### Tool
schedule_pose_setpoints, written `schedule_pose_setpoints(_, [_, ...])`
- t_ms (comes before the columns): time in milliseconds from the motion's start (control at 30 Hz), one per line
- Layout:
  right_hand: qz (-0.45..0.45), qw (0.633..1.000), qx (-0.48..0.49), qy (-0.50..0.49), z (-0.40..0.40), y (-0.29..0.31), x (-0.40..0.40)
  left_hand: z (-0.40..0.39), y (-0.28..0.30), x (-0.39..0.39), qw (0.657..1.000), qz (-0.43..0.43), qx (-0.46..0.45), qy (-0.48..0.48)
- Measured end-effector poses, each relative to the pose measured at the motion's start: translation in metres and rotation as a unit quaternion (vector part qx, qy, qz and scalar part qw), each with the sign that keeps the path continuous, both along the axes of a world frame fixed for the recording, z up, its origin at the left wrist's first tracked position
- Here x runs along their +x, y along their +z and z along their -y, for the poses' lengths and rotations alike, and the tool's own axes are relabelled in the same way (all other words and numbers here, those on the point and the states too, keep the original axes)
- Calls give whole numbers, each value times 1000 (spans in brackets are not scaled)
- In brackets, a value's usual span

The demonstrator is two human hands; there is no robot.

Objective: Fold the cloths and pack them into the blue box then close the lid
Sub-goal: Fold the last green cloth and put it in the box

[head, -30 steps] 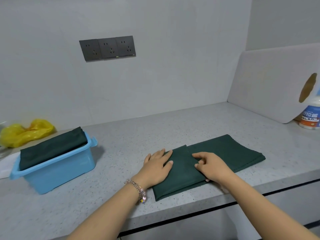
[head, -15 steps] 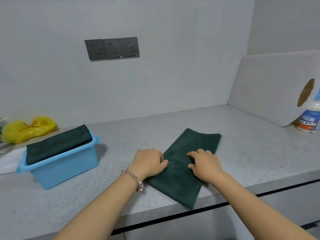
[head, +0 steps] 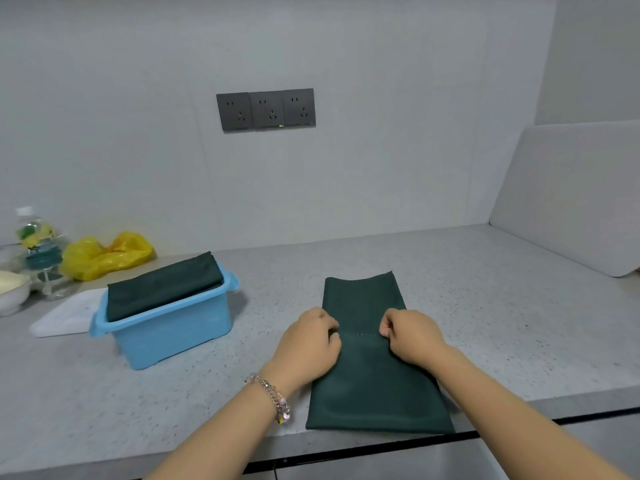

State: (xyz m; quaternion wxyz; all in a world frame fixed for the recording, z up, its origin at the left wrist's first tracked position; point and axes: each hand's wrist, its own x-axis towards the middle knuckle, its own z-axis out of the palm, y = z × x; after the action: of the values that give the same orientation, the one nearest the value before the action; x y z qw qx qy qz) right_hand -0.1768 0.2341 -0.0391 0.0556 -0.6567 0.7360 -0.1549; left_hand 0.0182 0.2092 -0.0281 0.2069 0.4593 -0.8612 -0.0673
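Note:
A dark green cloth (head: 367,379) lies folded into a long strip on the grey counter, running straight away from me. My left hand (head: 308,344) pinches its left edge at mid length, and my right hand (head: 412,337) pinches the right edge opposite. The blue box (head: 173,327) stands open to the left, with folded dark green cloths (head: 162,285) stacked above its rim. A white lid (head: 65,315) lies flat on the counter just left of the box.
A yellow plastic bag (head: 104,254), a clear bottle (head: 36,244) and a white bowl (head: 10,292) crowd the far left. A white board (head: 571,199) leans against the right wall. The counter's front edge (head: 519,407) is close below the cloth.
The cloth has been turned from lying slanted to pointing straight away from me. Both hands went from lying flat on it to pinching its side edges. The camera view shifted right.

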Motion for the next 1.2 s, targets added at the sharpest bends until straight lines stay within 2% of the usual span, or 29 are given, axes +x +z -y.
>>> schedule_pose_setpoints(67, [-7,1000,-9,0,2,1,0,-1,-7,-7,1000,19,19,-14])
schedule_pose_setpoints(233, [-28,997,-73,6,2,-15,-1,-4,-31,-14,985,140,99,13])
schedule_pose_setpoints(300, [-43,993,-109,11,3,-21,-1,-3,-37,-14,984,149,94,23])
schedule_pose_setpoints(400, [-79,992,-91,29,4,-21,-3,-2,-34,-15,982,160,102,21])
schedule_pose_setpoints(467, [-47,995,-77,35,2,-15,-6,-3,-29,-15,980,155,122,20])
schedule_pose_setpoints(533, [75,988,-133,1,-2,-4,-8,-2,-23,-14,987,109,115,30])
schedule_pose_setpoints(600, [235,950,-194,-66,-5,9,-10,0,-14,-17,997,21,42,53])
schedule_pose_setpoints(633, [301,929,-194,-93,-6,16,-9,2,-9,-20,997,-43,19,66])
schedule_pose_setpoints(700, [377,908,-140,-120,-6,25,-5,5,0,-27,982,-154,71,87])
schedule_pose_setpoints(767, [385,910,-68,-137,-5,26,-3,11,3,-36,959,-202,167,110])
schedule_pose_setpoints(833, [376,912,-27,-160,-3,19,-5,15,-1,-41,949,-194,212,131])
schedule_pose_setpoints(1000, [307,935,-59,-169,6,-3,-12,24,-10,-40,938,-240,176,175])
schedule_pose_setpoints(1100, [314,928,-46,-196,16,-4,-16,35,-7,-41,921,-261,200,208])
schedule_pose_setpoints(1200, [273,936,-20,-222,24,-3,-16,46,-6,-42,906,-262,225,244])
